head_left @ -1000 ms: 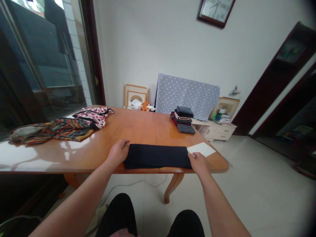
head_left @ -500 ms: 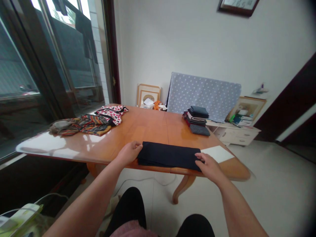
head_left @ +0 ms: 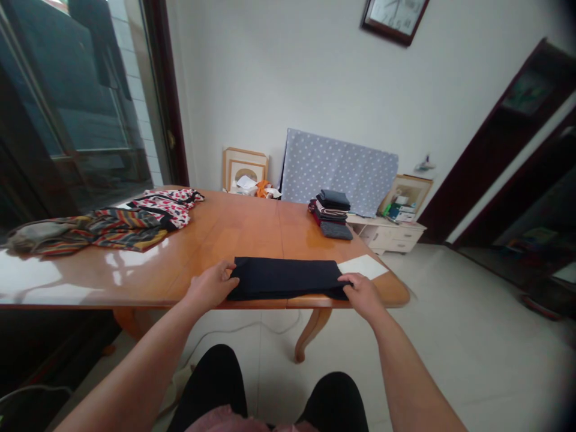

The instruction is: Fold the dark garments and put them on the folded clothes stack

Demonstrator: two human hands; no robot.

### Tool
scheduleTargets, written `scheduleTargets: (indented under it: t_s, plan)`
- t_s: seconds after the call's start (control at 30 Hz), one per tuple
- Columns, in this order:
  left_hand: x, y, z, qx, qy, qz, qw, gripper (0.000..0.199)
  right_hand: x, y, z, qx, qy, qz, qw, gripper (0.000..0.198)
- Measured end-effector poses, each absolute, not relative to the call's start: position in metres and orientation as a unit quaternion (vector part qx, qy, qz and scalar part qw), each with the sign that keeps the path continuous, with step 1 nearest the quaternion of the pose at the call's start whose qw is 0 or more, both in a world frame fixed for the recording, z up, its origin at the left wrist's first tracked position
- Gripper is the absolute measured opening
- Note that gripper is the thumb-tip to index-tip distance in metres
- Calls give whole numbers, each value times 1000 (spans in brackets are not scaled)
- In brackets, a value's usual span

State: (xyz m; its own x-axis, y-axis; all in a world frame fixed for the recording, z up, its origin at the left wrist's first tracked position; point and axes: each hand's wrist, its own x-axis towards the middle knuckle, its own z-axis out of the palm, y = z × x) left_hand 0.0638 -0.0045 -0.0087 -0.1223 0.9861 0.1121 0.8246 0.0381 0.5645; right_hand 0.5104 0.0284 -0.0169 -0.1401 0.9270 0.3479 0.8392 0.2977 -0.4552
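A dark navy folded garment [head_left: 285, 278] lies as a long flat strip along the table's near edge; its exact kind does not show. My left hand [head_left: 211, 285] grips its left end between thumb and fingers. At the opposite end, my right hand [head_left: 361, 292] pinches the near right corner, where the fabric layers come slightly apart. Just beyond that corner a white sheet [head_left: 363, 266] lies flat, partly covered by the garment.
On the wooden table [head_left: 243, 225] stands a stack of folded clothes [head_left: 333, 210] at the far right. A striped garment [head_left: 126, 228] and a red-and-white patterned garment [head_left: 171, 207] lie loosely at the left. Behind are a dotted grey cloth [head_left: 337, 171] and a white cabinet [head_left: 389, 236].
My view has swung to the right. My left hand has shifted from the garment's far left corner to lower on its left end. My right hand has moved to the near right corner, now pinching it.
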Motion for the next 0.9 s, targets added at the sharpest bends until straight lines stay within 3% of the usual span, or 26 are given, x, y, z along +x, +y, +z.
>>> scheduleTargets:
  t_s: [0.2, 0.33, 0.43, 0.57, 0.73, 0.9]
  plan:
    - [58, 12, -5, 628, 726, 264, 93, 54, 516, 28, -6, -577, -717, 199, 336, 39]
    - [61, 35, 6, 656, 721, 219, 29, 64, 513, 52, 0, -618, -693, 150, 340, 37]
    - [63, 51, 14, 681, 712, 165, 57, 64, 505, 79, -2, -637, -708, 94, 289, 47]
    - [61, 63, 20, 707, 680, 142, 128, 45, 494, 106, -3, -624, -738, 111, 233, 59]
    - [58, 56, 21, 738, 615, 191, 199, 17, 494, 121, 3, -587, -758, 174, 223, 21]
    - [59, 53, 15, 688, 557, 343, 314, 18, 499, 127, 7, -589, -725, 208, 289, 9]
